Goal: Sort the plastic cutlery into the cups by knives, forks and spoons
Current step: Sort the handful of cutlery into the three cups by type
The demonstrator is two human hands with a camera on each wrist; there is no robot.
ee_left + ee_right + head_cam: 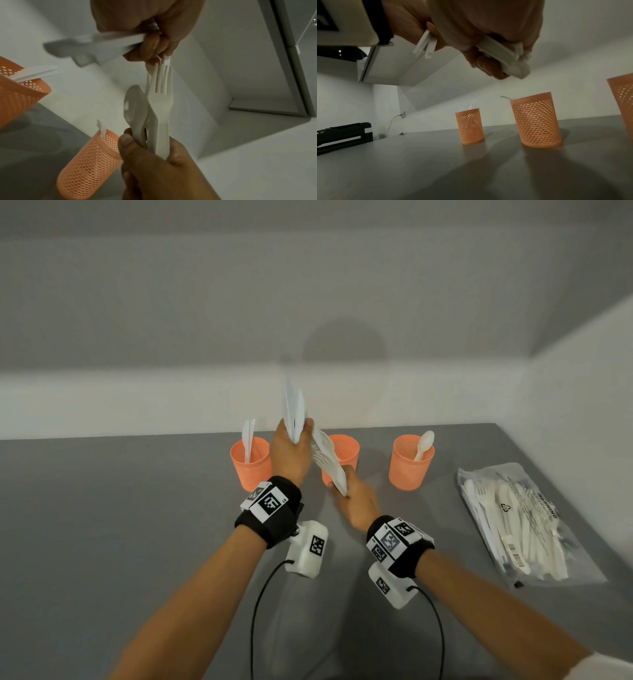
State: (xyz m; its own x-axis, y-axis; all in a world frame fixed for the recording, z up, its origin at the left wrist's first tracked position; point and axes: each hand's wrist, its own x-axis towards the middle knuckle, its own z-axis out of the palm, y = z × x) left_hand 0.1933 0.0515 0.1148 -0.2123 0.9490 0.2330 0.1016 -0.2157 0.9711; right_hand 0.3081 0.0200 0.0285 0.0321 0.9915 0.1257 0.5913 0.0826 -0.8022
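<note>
My left hand [290, 451] is raised in front of the left orange mesh cup [251, 465] and grips a few white plastic knives [294, 409], blades up. Its fingertips [165, 54] also touch the tines of a bundle of forks with a spoon [158, 108]. My right hand [358, 501] grips that bundle [327, 465] by the handles, in front of the middle cup [346, 450]. Knives stand in the left cup, a fork [102, 127] in the middle cup [89, 163], a spoon [424, 444] in the right cup [410, 463].
A clear plastic bag [524, 525] with several more white cutlery pieces lies on the grey table [120, 542] at the right. White walls close in behind and to the right. A black device [342, 136] sits at the table's far left end.
</note>
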